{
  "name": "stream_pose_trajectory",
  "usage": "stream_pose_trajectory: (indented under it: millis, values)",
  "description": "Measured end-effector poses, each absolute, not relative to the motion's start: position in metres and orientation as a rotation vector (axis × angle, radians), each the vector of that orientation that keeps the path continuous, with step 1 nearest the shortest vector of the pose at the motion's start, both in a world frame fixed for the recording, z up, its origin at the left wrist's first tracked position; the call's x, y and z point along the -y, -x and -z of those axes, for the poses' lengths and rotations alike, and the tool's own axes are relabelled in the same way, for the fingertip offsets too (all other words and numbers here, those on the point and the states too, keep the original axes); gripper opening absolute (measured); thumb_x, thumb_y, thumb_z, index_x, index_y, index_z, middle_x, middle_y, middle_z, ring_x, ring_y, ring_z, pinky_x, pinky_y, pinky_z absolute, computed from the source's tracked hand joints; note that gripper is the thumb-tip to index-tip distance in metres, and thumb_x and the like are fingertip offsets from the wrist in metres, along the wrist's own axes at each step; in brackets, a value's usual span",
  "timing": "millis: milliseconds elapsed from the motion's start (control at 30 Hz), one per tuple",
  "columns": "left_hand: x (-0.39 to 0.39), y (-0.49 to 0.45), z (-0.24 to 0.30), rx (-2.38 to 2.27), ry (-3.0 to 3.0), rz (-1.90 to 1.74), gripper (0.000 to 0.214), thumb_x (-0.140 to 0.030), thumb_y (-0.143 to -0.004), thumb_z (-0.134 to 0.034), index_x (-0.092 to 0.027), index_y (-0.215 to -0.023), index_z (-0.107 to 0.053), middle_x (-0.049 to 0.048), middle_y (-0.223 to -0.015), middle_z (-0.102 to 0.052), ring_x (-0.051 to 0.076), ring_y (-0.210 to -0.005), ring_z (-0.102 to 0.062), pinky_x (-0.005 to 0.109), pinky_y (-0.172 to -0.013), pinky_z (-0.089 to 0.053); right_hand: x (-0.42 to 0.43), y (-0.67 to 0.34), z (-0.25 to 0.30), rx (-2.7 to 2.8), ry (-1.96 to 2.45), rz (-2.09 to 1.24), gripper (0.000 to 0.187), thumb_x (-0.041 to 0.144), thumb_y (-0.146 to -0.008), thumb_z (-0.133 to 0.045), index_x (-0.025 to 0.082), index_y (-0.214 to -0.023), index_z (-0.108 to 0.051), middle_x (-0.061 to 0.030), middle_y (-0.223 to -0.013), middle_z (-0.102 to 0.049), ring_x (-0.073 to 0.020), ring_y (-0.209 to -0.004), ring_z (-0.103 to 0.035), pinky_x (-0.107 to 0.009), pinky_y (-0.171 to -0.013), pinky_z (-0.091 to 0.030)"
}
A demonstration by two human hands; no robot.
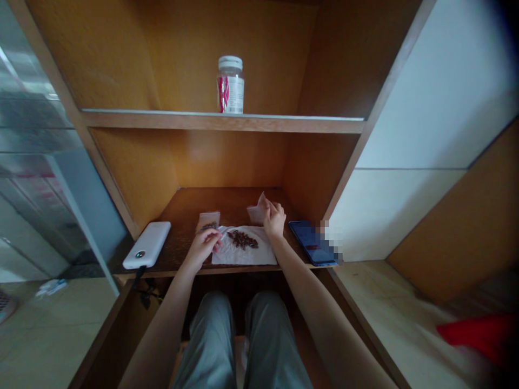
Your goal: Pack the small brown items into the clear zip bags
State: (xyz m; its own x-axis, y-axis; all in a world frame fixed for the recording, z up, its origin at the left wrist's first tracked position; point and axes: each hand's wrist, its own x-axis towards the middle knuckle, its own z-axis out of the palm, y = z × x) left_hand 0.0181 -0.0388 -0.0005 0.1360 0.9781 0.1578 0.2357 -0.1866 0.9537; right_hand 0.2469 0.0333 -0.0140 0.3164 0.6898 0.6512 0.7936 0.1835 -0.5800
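Observation:
A white paper sheet (259, 253) lies on the lower wooden shelf (184, 208) with a pile of small dark brown pieces (242, 239) on it. My left hand (204, 244) rests at the sheet's left edge, fingers pinched on a thin white tool whose tip points toward the pile. Behind that hand lies a small clear bag (208, 220) with dark pieces in it. My right hand (274, 218) is closed on another small clear bag (258, 210), held up at the sheet's back right corner.
A white power bank (147, 245) lies at the shelf's left front with a cable hanging down. A dark phone (310, 241) lies at the right. A clear jar with a white lid (230, 85) stands on the upper shelf. My knees show below.

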Motion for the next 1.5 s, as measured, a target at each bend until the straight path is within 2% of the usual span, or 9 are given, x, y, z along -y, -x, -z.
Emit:
stream_pose_trajectory:
  millis: [233, 433, 733, 900, 1067, 1133, 1267, 1367, 1500]
  values:
    - [0.038, -0.017, 0.004, -1.182, -1.576, -1.138, 0.022, -0.037, -0.074, -0.052, -0.016, -0.076, -0.057, -0.0002, -0.060, -0.058, 0.009, -0.047, -0.051, 0.020, -0.045, -0.037, -0.032, -0.252, 0.013, 1.322, 1.204, 0.004, 0.043, 0.036, -0.089, -0.025, 0.016, -0.099, -0.062, -0.0083, -0.085, -0.058, -0.0190, -0.084, -0.051, -0.032, -0.077, -0.038]
    - [0.038, -0.018, 0.003, -1.177, -1.518, -1.158, 0.020, -0.035, -0.072, -0.053, -0.016, -0.074, -0.057, -0.0006, -0.058, -0.058, 0.009, -0.046, -0.051, 0.020, -0.045, -0.038, -0.029, -0.251, 0.009, 1.149, 1.039, -0.219, 0.042, 0.040, -0.085, -0.030, 0.013, -0.086, -0.063, -0.0053, -0.075, -0.059, -0.0145, -0.069, -0.051, -0.025, -0.064, -0.038]
    - [0.039, -0.017, 0.002, -1.156, -1.466, -1.185, 0.022, -0.036, -0.072, -0.053, -0.015, -0.074, -0.057, -0.0006, -0.058, -0.058, 0.009, -0.045, -0.050, 0.020, -0.044, -0.037, -0.010, -0.231, -0.020, 0.863, 0.851, -0.505, 0.036, 0.037, -0.078, -0.039, 0.012, -0.079, -0.065, 0.0037, -0.051, -0.046, -0.0075, -0.047, -0.036, -0.020, -0.048, -0.028]
    - [0.040, -0.017, -0.001, -1.146, -1.481, -1.190, 0.038, -0.047, -0.076, -0.046, -0.013, -0.075, -0.063, 0.0030, -0.057, -0.059, 0.010, -0.046, -0.051, 0.021, -0.044, -0.037, 0.021, -0.201, -0.028, 0.748, 0.751, -0.629, 0.026, 0.031, -0.075, -0.046, 0.013, -0.064, -0.061, 0.0045, -0.048, -0.043, -0.0071, -0.046, -0.035, -0.020, -0.047, -0.029]
    - [0.040, -0.017, -0.002, -1.118, -1.443, -1.183, 0.054, -0.054, -0.080, -0.033, -0.013, -0.078, -0.068, 0.0062, -0.060, -0.062, 0.012, -0.051, -0.053, 0.023, -0.048, -0.038, 0.046, -0.175, -0.016, 1.027, 0.760, -0.764, 0.025, 0.032, -0.077, -0.045, 0.016, -0.067, -0.062, 0.0023, -0.051, -0.050, -0.0093, -0.049, -0.043, -0.021, -0.050, -0.036]
    - [0.041, -0.017, -0.001, -1.098, -1.455, -1.223, 0.050, -0.052, -0.079, -0.038, -0.013, -0.073, -0.067, 0.0057, -0.060, -0.062, 0.012, -0.052, -0.053, 0.023, -0.050, -0.039, 0.052, -0.169, -0.010, 1.141, 0.768, -0.762, 0.026, 0.032, -0.078, -0.045, 0.017, -0.063, -0.061, 0.0011, -0.054, -0.054, -0.0108, -0.052, -0.047, -0.023, -0.053, -0.038]
    - [0.044, -0.015, 0.000, -1.085, -1.488, -1.372, 0.030, -0.042, -0.069, -0.059, -0.013, -0.066, -0.065, 0.0041, -0.063, -0.062, 0.013, -0.058, -0.055, 0.023, -0.055, -0.041, 0.056, -0.167, -0.002, 1.361, 0.792, -0.622, 0.029, 0.031, -0.080, -0.045, 0.018, -0.061, -0.062, -0.0021, -0.063, -0.059, -0.0143, -0.064, -0.053, -0.026, -0.063, -0.041]
    - [0.046, -0.014, 0.001, -1.080, -1.412, -1.479, 0.025, -0.037, -0.064, -0.065, -0.014, -0.073, -0.065, 0.0036, -0.070, -0.064, 0.014, -0.063, -0.056, 0.024, -0.058, -0.043, 0.056, -0.169, 0.002, 1.448, 0.807, -0.522, 0.025, 0.027, -0.081, -0.045, 0.020, -0.072, -0.067, -0.0032, -0.068, -0.060, -0.0151, -0.069, -0.053, -0.027, -0.066, -0.041]
    - [0.047, -0.014, 0.000, -1.049, -1.348, -1.546, 0.023, -0.035, -0.063, -0.066, -0.015, -0.074, -0.064, 0.0028, -0.071, -0.064, 0.014, -0.067, -0.058, 0.025, -0.063, -0.044, 0.054, -0.171, 0.005, 1.504, 0.740, -0.548, 0.020, 0.023, -0.078, -0.049, 0.022, -0.083, -0.068, -0.0034, -0.073, -0.060, -0.0153, -0.071, -0.054, -0.027, -0.065, -0.042]
